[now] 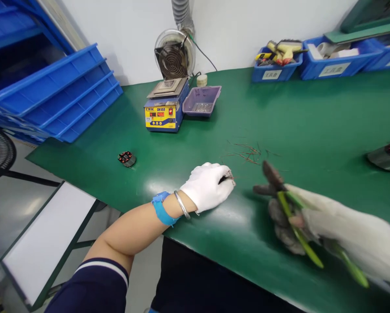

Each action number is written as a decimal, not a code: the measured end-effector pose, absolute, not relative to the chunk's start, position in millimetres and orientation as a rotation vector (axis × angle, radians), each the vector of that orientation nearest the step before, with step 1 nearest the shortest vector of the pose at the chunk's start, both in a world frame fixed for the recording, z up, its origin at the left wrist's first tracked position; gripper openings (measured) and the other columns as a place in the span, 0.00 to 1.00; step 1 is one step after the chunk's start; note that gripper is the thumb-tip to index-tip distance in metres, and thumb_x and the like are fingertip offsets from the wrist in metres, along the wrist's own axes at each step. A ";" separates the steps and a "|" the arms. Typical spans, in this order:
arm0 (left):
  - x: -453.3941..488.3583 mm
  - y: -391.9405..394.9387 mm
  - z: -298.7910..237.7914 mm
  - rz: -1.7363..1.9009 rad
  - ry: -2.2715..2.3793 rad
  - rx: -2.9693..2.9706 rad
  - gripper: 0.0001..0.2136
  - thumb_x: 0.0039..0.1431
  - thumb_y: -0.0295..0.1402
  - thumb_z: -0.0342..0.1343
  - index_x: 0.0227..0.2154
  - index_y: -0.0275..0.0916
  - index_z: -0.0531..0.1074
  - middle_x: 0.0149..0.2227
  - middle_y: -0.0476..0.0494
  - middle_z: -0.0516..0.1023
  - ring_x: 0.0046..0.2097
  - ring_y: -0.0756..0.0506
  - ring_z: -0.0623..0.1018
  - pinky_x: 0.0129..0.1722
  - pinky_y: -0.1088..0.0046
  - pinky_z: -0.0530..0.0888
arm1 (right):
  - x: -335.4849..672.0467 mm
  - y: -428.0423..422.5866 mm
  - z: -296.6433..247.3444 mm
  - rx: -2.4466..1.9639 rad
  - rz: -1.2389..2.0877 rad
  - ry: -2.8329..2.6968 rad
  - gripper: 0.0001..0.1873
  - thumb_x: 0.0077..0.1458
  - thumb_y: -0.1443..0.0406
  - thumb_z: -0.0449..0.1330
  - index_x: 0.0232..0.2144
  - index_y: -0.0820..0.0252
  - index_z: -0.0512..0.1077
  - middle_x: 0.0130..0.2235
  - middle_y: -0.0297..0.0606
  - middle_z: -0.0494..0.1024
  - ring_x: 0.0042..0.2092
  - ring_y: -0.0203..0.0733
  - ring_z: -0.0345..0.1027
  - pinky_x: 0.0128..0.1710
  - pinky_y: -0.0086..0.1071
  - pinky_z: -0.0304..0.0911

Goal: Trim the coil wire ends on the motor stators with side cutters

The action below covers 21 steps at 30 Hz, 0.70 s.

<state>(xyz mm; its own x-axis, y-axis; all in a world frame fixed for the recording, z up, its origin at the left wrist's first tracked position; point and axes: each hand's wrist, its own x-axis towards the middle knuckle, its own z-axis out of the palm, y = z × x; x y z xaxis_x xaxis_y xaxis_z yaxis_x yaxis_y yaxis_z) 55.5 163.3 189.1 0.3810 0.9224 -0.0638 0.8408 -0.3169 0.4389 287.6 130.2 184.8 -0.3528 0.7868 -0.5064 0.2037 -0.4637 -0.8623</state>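
Note:
My left hand (210,186), in a white glove, rests on the green table with its fingers curled round a small dark part (225,178). The glove hides most of that part; a thin reddish wire end pokes out by the fingertips. To the right, my right hand (289,221) wears a stained glove and grips green-handled pliers (288,208). Motion blurs the hand and the tool, and the dark jaws point up and away from me. Beyond my left hand lie loose thin wire clippings (249,153). A small copper-wound stator (127,158) sits apart on the left.
A blue and yellow heating unit (164,115) stands at the back beside a purple tray (203,102), under a round fume extractor (174,56). Blue crates (67,95) are stacked at left. Blue tool bins (276,71) line the wall. A larger wound stator (387,157) is at the right edge.

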 end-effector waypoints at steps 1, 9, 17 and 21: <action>55.8 163.6 189.3 0.270 1.523 2.262 0.09 0.67 0.35 0.51 0.38 0.43 0.76 0.40 0.47 0.80 0.47 0.40 0.76 0.48 0.62 0.74 | 284.1 125.6 183.4 -1.389 2.060 -1.218 0.35 0.37 0.47 0.68 0.47 0.50 0.65 0.29 0.38 0.72 0.26 0.47 0.67 0.22 0.38 0.64; 57.7 163.7 189.7 0.261 1.529 2.313 0.09 0.68 0.35 0.50 0.40 0.42 0.76 0.41 0.48 0.81 0.46 0.40 0.77 0.46 0.62 0.73 | 275.2 123.0 182.8 -1.426 2.330 -1.111 0.61 0.34 0.41 0.73 0.65 0.54 0.52 0.33 0.43 0.79 0.32 0.48 0.72 0.29 0.35 0.69; 57.1 163.8 190.2 0.259 1.499 2.308 0.09 0.66 0.34 0.51 0.42 0.43 0.76 0.41 0.47 0.80 0.47 0.40 0.77 0.47 0.63 0.74 | 268.7 123.6 184.3 -1.474 2.252 -1.276 0.54 0.39 0.41 0.69 0.62 0.57 0.56 0.32 0.42 0.79 0.32 0.47 0.73 0.29 0.36 0.70; 57.5 164.1 191.0 0.213 1.494 2.320 0.09 0.66 0.34 0.51 0.42 0.44 0.76 0.41 0.48 0.80 0.48 0.40 0.77 0.48 0.63 0.74 | 264.6 125.1 187.6 -1.465 2.189 -1.435 0.37 0.45 0.44 0.65 0.51 0.57 0.64 0.27 0.38 0.76 0.26 0.43 0.69 0.23 0.33 0.65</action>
